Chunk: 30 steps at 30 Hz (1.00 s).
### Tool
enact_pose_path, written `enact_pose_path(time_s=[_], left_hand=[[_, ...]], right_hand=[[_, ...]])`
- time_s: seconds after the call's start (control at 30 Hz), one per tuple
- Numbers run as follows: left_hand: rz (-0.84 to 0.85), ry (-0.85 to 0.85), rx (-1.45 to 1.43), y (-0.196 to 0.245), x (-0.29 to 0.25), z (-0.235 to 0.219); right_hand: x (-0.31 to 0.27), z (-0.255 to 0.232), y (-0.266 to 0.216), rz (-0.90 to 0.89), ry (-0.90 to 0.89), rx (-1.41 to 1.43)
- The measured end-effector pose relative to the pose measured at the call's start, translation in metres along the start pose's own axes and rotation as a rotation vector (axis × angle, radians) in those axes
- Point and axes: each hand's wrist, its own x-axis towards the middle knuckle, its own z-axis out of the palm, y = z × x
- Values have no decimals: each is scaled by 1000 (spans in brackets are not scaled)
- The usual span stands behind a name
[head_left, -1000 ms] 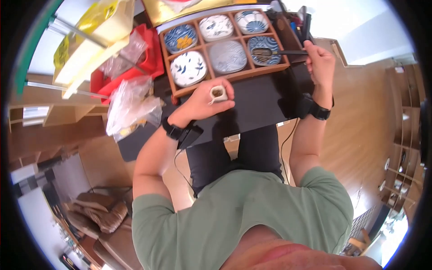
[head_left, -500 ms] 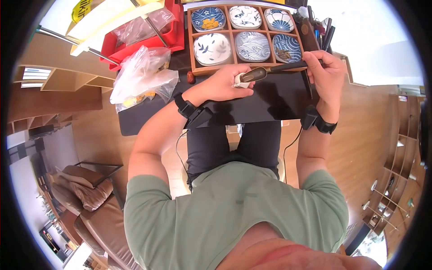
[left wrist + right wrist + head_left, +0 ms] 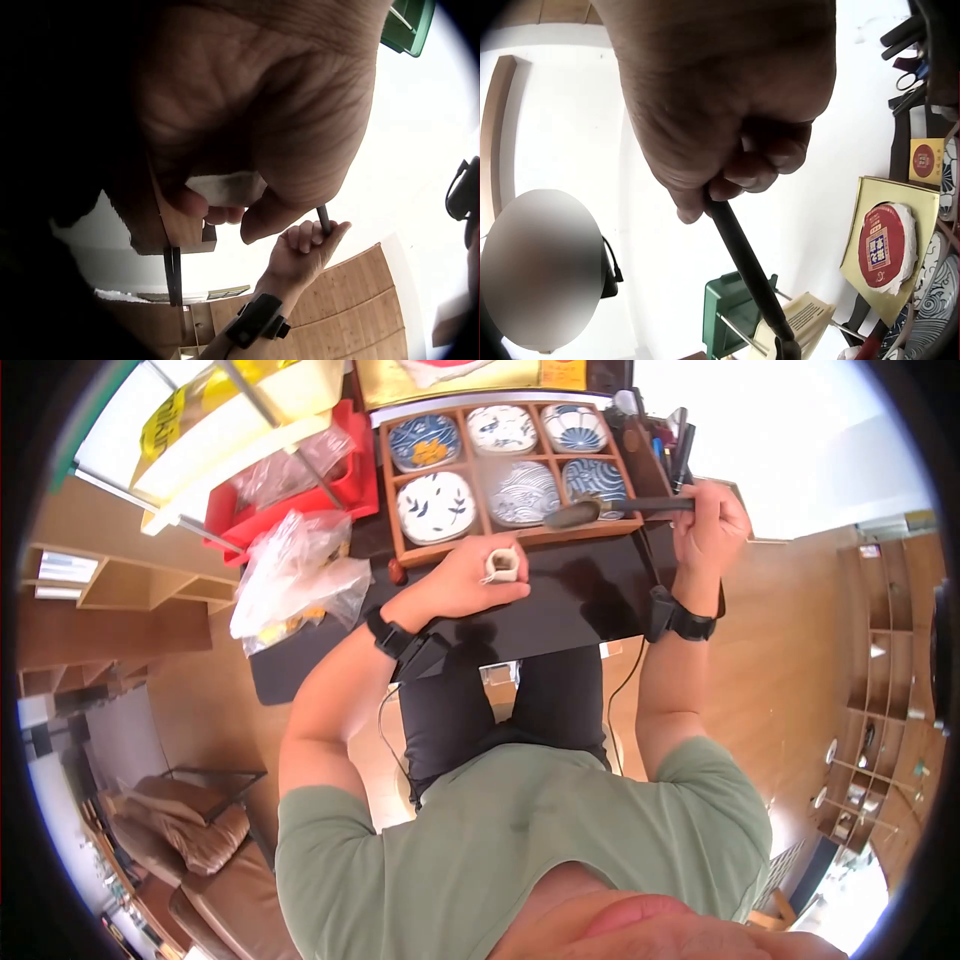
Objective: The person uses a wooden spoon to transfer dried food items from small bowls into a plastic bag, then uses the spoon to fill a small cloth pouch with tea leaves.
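My left hand [image 3: 462, 577] grips a small off-white cloth pouch [image 3: 503, 566], its mouth facing up. In the left wrist view, the pale pouch [image 3: 227, 189] shows between curled fingers and thumb. My right hand [image 3: 712, 525] pinches the dark handle of a small metal scoop [image 3: 574, 515]. The scoop's head is up and to the right of the pouch, overlapping the front of a wooden divided tray [image 3: 545, 535]. Several patterned dishes fill the tray, including a blue wave dish [image 3: 590, 475] and a grey wave dish [image 3: 525, 493]. Another blue dish holds orange-yellow pieces [image 3: 430, 452].
A red date [image 3: 397, 571] lies by the tray's front left corner. Left of it are a clear plastic bag [image 3: 300, 575] and a red bin [image 3: 365, 470]. A wooden holder with pens [image 3: 640, 445] stands at the tray's right. The dark table [image 3: 560, 595] ends near my lap.
The scoop went from the lower-right dish to the pouch mouth, then back up and away to the tray's front edge. My left hand keeps holding the pouch.
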Motion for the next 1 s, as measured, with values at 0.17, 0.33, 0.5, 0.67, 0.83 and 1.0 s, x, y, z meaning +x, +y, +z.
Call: enact_pose_path(time_s=[0.17,0.33,0.5,0.67,0.83,1.0], left_hand=[[23,-11,-22,2,1,1],[12,6,-52,3,1,4],[19,-13,-51,4,2,2],[22,-14,-38,3,2,3],[7,-6,-42,3,2,2],[9,-26,-42,8,4,3]], right_hand=[[-3,-42,51,198,415,195],[-13,-44,74,218,514,-110],[-12,-33,70,3,418,-243],[-7,-27,57,-137,285,-401],[-8,-30,63,-143,256,-476],[-15,-30,68,-7,282,-436]])
